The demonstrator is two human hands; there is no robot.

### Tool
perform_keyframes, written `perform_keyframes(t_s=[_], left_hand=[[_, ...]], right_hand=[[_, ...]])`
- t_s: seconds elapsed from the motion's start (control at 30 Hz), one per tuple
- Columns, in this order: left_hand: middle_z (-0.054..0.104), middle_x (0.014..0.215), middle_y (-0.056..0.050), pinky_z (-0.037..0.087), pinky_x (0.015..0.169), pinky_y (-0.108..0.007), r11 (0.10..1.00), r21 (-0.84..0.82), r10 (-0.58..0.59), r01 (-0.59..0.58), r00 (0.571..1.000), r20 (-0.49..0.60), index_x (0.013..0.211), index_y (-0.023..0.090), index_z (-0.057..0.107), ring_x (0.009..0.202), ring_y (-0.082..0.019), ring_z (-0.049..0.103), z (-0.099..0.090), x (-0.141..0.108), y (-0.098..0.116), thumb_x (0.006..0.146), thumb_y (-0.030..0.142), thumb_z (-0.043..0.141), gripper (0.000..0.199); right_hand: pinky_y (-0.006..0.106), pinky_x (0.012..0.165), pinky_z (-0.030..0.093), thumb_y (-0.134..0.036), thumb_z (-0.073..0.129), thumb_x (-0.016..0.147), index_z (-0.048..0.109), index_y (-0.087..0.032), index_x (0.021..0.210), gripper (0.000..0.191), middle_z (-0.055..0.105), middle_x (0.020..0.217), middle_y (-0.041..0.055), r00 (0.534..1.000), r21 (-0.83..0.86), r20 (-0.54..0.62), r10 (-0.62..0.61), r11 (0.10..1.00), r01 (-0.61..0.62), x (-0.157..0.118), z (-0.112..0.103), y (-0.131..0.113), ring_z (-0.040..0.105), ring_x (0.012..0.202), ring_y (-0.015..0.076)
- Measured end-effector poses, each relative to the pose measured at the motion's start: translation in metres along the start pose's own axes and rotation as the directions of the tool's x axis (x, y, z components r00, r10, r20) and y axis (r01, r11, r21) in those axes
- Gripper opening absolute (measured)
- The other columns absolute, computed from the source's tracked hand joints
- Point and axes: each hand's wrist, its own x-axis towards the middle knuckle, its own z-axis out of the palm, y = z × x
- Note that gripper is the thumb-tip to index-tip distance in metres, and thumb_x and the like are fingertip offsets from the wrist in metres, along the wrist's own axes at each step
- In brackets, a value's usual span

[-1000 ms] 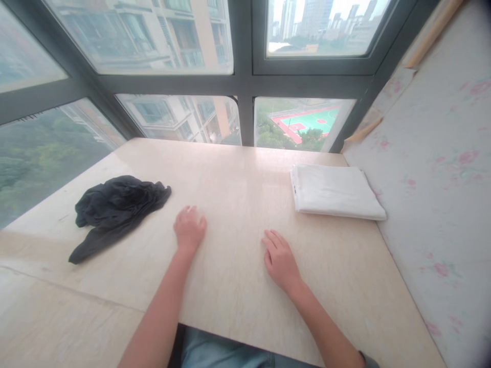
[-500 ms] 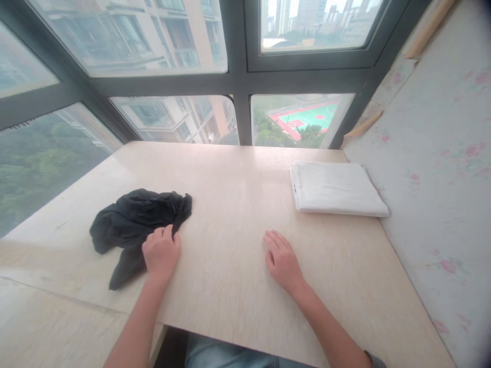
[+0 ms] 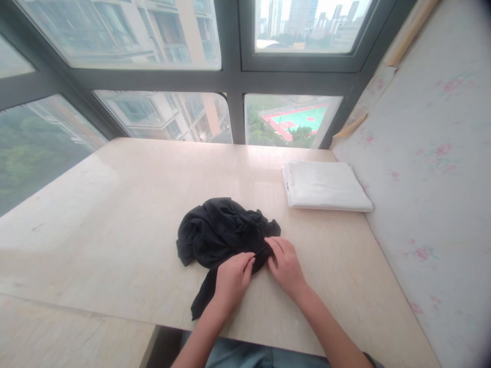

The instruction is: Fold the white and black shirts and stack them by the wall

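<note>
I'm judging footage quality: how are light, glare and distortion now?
Head view: daylight through the window, pale glare on the table; head view: window side bars splay outward, perhaps from a wide lens; head view: dark folds in the cloth partly merge.

Blk cloth in crumpled heap on tabletop, narrow end twd nr edge.

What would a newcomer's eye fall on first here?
Probably the crumpled black cloth, dark against the pale table near mid-view, with the left hand pinching its near side and the right hand at its right end. Next, perhaps, the folded white cloth farther back, beside the flowered wall. Outside, the green-and-red sports court also stands out.
</note>
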Motion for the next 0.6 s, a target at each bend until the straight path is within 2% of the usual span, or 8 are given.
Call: perform_keyframes(t_s=[0.1, 0.17, 0.23, 0.33, 0.47, 0.53, 0.6], left_hand=[[0.076, 0.099, -0.003, 0.052, 0.078, -0.031, 0.976, -0.167, -0.122, 0.141, 0.985, 0.122, 0.102, 0.024, 0.071, 0.088, -0.020, 0.070, -0.011, 0.014, -0.004, 0.099, 0.036, 0.043, 0.031], [0.075, 0.096, -0.002, 0.052, 0.079, -0.030, 0.933, -0.296, -0.152, 0.203, 0.970, 0.188, 0.097, 0.023, 0.071, 0.087, -0.019, 0.069, -0.019, 0.023, -0.008, 0.098, 0.039, 0.044, 0.032], [0.075, 0.095, -0.002, 0.051, 0.081, -0.030, 0.881, -0.408, -0.160, 0.238, 0.963, 0.215, 0.093, 0.022, 0.071, 0.088, -0.019, 0.068, -0.024, 0.029, -0.011, 0.097, 0.041, 0.046, 0.032], [0.074, 0.096, -0.004, 0.051, 0.084, -0.031, 0.837, -0.478, -0.177, 0.266, 0.958, 0.224, 0.091, 0.020, 0.071, 0.090, -0.020, 0.067, -0.026, 0.033, -0.013, 0.095, 0.043, 0.047, 0.034], [0.073, 0.091, -0.004, 0.051, 0.077, -0.031, 0.865, -0.414, -0.203, 0.283, 0.952, 0.227, 0.099, 0.020, 0.070, 0.083, -0.020, 0.067, -0.027, 0.029, -0.009, 0.095, 0.050, 0.045, 0.039], [0.073, 0.089, -0.003, 0.051, 0.074, -0.032, 0.923, -0.285, -0.191, 0.259, 0.950, 0.246, 0.106, 0.022, 0.068, 0.080, -0.021, 0.067, -0.027, 0.023, -0.002, 0.090, 0.052, 0.053, 0.037], [0.072, 0.100, -0.005, 0.052, 0.077, -0.034, 0.980, -0.111, -0.135, 0.167, 0.959, 0.249, 0.115, 0.023, 0.064, 0.088, -0.024, 0.068, -0.027, 0.016, 0.007, 0.083, 0.048, 0.064, 0.041]], right_hand=[[0.044, 0.094, 0.052, -0.017, 0.046, 0.090, 0.064, -0.020, 0.121, 0.036, 0.071, 0.110, 0.0094, 0.995, 0.089, -0.010, 0.099, 0.991, -0.098, -0.003, -0.003, 0.003, 0.065, 0.103, 0.0241], [0.040, 0.088, 0.054, -0.020, 0.048, 0.091, 0.067, -0.021, 0.115, 0.030, 0.073, 0.103, 0.0075, 0.991, 0.152, 0.005, 0.137, 0.979, -0.136, -0.004, -0.005, 0.002, 0.067, 0.094, 0.0223], [0.037, 0.083, 0.055, -0.024, 0.049, 0.093, 0.069, -0.022, 0.110, 0.026, 0.074, 0.101, 0.0062, 0.987, 0.215, 0.031, 0.155, 0.964, -0.158, -0.004, -0.007, 0.001, 0.068, 0.090, 0.0211], [0.035, 0.082, 0.054, -0.030, 0.047, 0.097, 0.072, -0.023, 0.103, 0.026, 0.075, 0.099, 0.0049, 0.983, 0.278, 0.081, 0.162, 0.944, -0.179, -0.003, -0.011, -0.001, 0.069, 0.089, 0.0204], [0.032, 0.075, 0.052, -0.037, 0.043, 0.100, 0.073, -0.023, 0.092, 0.033, 0.075, 0.089, 0.0049, 0.976, 0.277, 0.108, 0.191, 0.937, -0.214, 0.001, -0.013, -0.002, 0.068, 0.079, 0.0200], [0.031, 0.073, 0.051, -0.038, 0.043, 0.099, 0.072, -0.022, 0.089, 0.035, 0.074, 0.085, 0.0050, 0.969, 0.271, 0.103, 0.225, 0.931, -0.245, 0.002, -0.012, -0.004, 0.067, 0.075, 0.0198], [0.030, 0.070, 0.050, -0.039, 0.043, 0.099, 0.071, -0.022, 0.086, 0.035, 0.072, 0.081, 0.0045, 0.960, 0.279, 0.101, 0.260, 0.919, -0.278, 0.005, -0.012, -0.005, 0.066, 0.073, 0.0190]])
